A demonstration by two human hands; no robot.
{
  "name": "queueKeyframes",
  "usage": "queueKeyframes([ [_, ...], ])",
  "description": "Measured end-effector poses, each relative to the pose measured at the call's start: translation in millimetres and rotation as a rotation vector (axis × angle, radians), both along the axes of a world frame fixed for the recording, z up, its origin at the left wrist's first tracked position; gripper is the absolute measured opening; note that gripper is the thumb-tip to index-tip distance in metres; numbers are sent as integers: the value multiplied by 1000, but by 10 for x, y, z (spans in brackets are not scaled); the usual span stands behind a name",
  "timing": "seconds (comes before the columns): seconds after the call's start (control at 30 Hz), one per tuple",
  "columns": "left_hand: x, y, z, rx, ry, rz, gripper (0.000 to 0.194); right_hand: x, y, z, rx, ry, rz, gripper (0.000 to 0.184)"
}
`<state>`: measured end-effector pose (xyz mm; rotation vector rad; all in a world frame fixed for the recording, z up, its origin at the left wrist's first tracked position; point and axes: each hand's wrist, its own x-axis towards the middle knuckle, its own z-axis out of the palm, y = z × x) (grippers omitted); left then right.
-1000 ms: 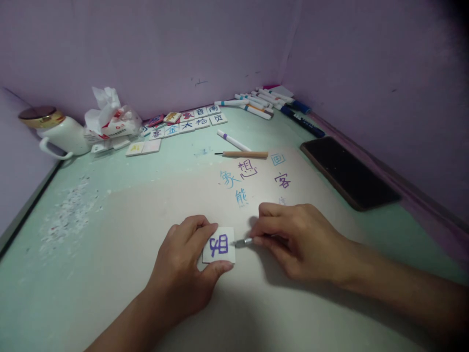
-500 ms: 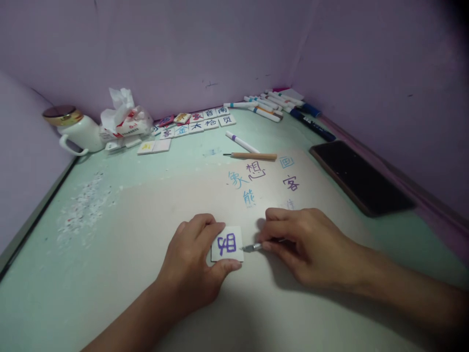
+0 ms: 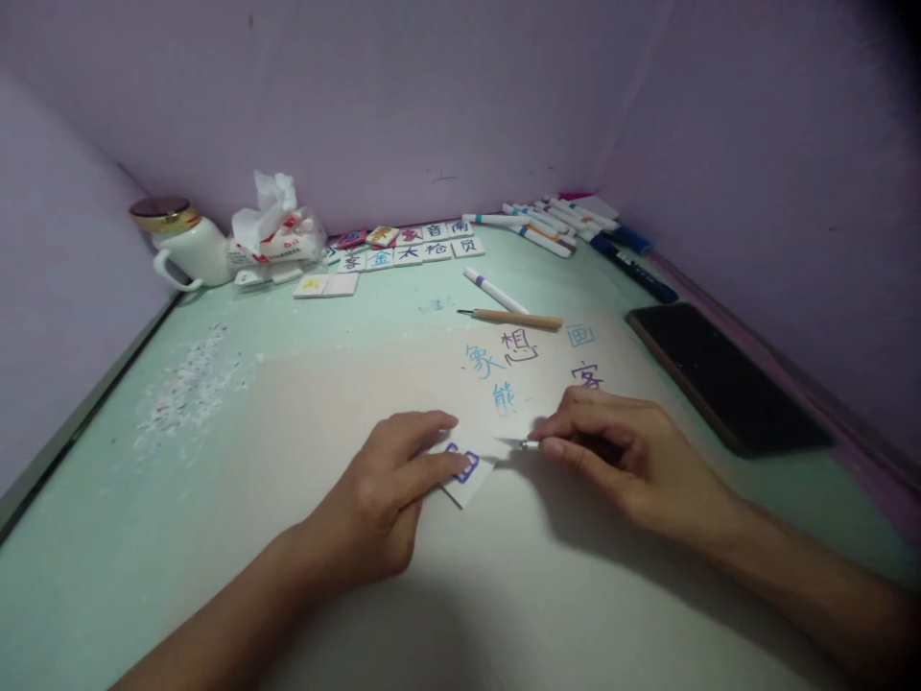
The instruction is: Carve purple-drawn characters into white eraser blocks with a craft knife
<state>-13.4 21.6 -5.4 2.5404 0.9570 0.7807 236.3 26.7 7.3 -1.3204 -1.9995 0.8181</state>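
A small white square tile (image 3: 467, 488) with a purple character lies turned cornerwise on the table. My left hand (image 3: 389, 485) grips it from the left, one finger across the character and hiding part of it, another stretched along the far edge. Pinched in my right hand (image 3: 611, 446) is a craft knife (image 3: 531, 444) with a silver handle. Its blade points left and sits just off the tile's right corner, apart from it. Beyond the hands, purple and blue characters (image 3: 518, 345) are written on the tabletop.
A wooden-handled carving tool (image 3: 512, 319) and a purple-banded marker (image 3: 495, 290) lie ahead. At the back are lettered tiles (image 3: 409, 253), several markers (image 3: 539, 228), a tissue pack (image 3: 277, 235) and a lidded mug (image 3: 198, 251). A phone (image 3: 723, 374) lies right, white shavings (image 3: 191, 384) left.
The tile has been rotated from square-on to cornerwise, and my left fingers have shifted onto its face. The knife has lifted slightly away from the tile. The view has swung a little left.
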Motion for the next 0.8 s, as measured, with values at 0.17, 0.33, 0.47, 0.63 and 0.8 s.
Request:
queueKeyframes([
  [0.17,70,-74,55,89,-45,309,33,-28,51,-38,32,79,-145,15],
  [0.33,221,-170,6,-14,125,274,43,-63,39,-61,34,83,-141,15],
  [0.47,148,-87,10,-30,-134,-4,45,-54,30,-79,43,68,-161,16],
  [0.63,89,-52,50,64,-289,228,36,-45,29,-108,46,74,-193,15],
  [0.8,297,-226,20,-11,24,363,52,-51,29,-123,21,107,-218,14],
])
